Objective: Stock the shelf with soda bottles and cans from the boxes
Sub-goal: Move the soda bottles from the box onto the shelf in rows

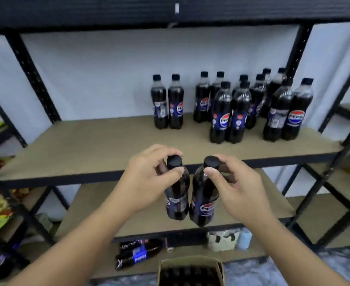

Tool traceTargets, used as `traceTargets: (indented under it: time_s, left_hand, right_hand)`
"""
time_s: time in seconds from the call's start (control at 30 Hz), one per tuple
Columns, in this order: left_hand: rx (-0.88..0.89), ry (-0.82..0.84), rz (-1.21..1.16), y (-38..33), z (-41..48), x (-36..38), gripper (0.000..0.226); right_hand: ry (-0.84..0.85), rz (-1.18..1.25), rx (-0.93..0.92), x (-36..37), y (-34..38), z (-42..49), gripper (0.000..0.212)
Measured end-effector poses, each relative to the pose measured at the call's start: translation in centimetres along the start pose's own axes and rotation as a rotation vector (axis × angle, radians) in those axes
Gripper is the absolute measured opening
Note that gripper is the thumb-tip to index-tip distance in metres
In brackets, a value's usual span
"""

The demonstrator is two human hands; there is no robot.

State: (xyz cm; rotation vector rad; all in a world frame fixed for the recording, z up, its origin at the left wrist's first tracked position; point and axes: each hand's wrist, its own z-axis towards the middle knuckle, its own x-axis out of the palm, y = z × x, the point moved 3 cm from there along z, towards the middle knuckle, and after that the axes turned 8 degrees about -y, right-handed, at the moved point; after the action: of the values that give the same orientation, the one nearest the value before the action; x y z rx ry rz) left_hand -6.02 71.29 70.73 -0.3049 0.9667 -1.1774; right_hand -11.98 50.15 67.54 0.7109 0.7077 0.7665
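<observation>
Black caps poked out above both grips. The left hand (pixel 147 178) had its thumb and fingers curled round the neck of one cola bottle (pixel 177 201), and the right hand (pixel 238 188) pinched the neck of a second bottle (pixel 204 203) the same way. Both hung upright, almost touching, out in front of the middle shelf's front edge (pixel 66 178), with their bases below board level, so not set down yet.

It looked like the carry-and-place step, partway through the job. A bunch of bottles (pixel 240 112) already stood on the right half of the shelf board (pixel 83 145), and the open cardboard box (pixel 219 269) on the floor below showed more caps.

The next move probably needed a lift so the bases cleared that dark front lip, then a push inward. Plenty of bare board sat to the left and middle, and the shelf above (pixel 108 15) looked high enough for headroom. The pair standing alone (pixel 168 104) seemed the tidy spot to line up against, and the black upright (pixel 33 79) was well off to the left.
</observation>
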Motion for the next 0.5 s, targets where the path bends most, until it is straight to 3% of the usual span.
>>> traceTargets:
  time_s: [0.1, 0.27, 0.4, 0.5]
  left_hand:
    - [0.079, -0.052, 0.045, -1.1, 4.5, -0.7, 0.027]
    - [0.083, -0.075, 0.048, -1.5, 10.9, -0.9, 0.024]
    - [0.05, -0.093, 0.104, -0.7, 15.4, -0.2, 0.019]
    - [-0.036, -0.098, 0.1, 0.9, 17.7, 0.9, 0.023]
  right_hand:
    - [-0.04, -0.016, -0.077, -0.1, 1.6, 4.1, 0.019]
    - [-0.12, -0.07, -0.094, 0.6, 2.1, 11.0, 0.041]
    - [-0.127, -0.12, -0.086, 1.8, 1.8, 15.3, 0.032]
    - [-0.129, -0.221, -0.076, 3.4, 0.3, 17.7, 0.046]
